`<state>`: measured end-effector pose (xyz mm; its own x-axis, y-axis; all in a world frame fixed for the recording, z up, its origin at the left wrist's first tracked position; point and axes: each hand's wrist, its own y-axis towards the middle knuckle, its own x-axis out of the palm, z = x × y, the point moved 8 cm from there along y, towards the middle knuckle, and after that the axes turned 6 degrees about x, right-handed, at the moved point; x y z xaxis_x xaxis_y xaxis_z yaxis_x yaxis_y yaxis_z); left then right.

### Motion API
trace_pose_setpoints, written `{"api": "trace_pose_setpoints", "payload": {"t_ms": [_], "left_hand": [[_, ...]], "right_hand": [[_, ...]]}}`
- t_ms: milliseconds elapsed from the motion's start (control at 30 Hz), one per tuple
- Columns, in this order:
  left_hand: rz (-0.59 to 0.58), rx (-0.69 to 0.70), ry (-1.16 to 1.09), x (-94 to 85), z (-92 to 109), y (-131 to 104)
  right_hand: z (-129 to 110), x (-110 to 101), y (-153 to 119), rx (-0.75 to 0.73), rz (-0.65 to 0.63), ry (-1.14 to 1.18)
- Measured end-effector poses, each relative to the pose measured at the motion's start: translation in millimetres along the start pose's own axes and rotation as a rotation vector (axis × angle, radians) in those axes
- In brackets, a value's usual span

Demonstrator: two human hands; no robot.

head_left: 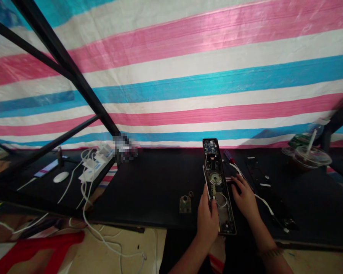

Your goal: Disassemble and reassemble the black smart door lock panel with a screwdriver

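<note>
A long, narrow black device housing (224,217) lies opened lengthwise in front of me, with a circuit board (210,147) at its far end, a round speaker-like part (215,178) midway and thin wires inside. My left hand (207,217) grips its near left side, the thumb over the inside edge. My right hand (244,196) is at the right edge, fingers curled in by thin wires; what sits between the fingertips is too small to make out. A screwdriver (229,155) and a white cable (264,201) lie to the right. Left of the housing sits a small metal plate (185,204).
Dark flat panels (258,171) lie on the black table (148,190) at right, near a lidded drink cup (305,158). At left are a power strip (95,167) with tangled cables, a white mouse (61,177) and a phone (46,168). Metal frame bars slant at left.
</note>
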<state>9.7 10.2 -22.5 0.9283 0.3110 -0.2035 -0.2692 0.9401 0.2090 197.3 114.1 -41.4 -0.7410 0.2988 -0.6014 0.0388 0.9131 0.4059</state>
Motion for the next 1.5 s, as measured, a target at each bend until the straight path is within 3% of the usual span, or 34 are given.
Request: {"api": "trace_pose_setpoints", "payload": {"t_ms": [400,767,867,1000,1100,1200,1300,1367,1500], "left_hand": [[0.014,-0.088,0.009,-1.0,-10.6,-2.7],[0.022,-0.035,-0.025,-1.6,-4.0,-0.4],[0.023,-0.006,-0.021,-2.3,-0.7,-0.3],[0.025,0.011,-0.015,-4.4,4.0,-0.5],[0.025,0.031,-0.009,-4.7,5.9,-0.7],[0.018,0.040,0.011,-3.7,5.2,-1.4],[0.008,0.045,0.023,-3.2,5.4,-1.7],[0.006,0.047,0.023,-3.8,5.9,-1.2],[0.021,0.028,0.033,-6.3,2.5,0.4]], "right_hand": [[-0.8,0.8,-0.5,-0.003,0.003,0.011],[-5.3,-1.8,-0.2,0.001,0.034,0.021],[-24.1,-14.8,0.7,-0.033,0.135,0.040],[-73.2,-29.3,6.2,-0.150,0.202,0.077],[-114.7,-16.9,19.9,-0.279,0.054,0.064],[-141.4,7.9,35.5,-0.381,-0.122,-0.019],[-150.6,29.9,46.1,-0.456,-0.226,-0.081],[-150.1,34.2,52.2,-0.474,-0.222,-0.045],[-135.7,10.4,71.8,-0.383,0.000,0.109]]}}
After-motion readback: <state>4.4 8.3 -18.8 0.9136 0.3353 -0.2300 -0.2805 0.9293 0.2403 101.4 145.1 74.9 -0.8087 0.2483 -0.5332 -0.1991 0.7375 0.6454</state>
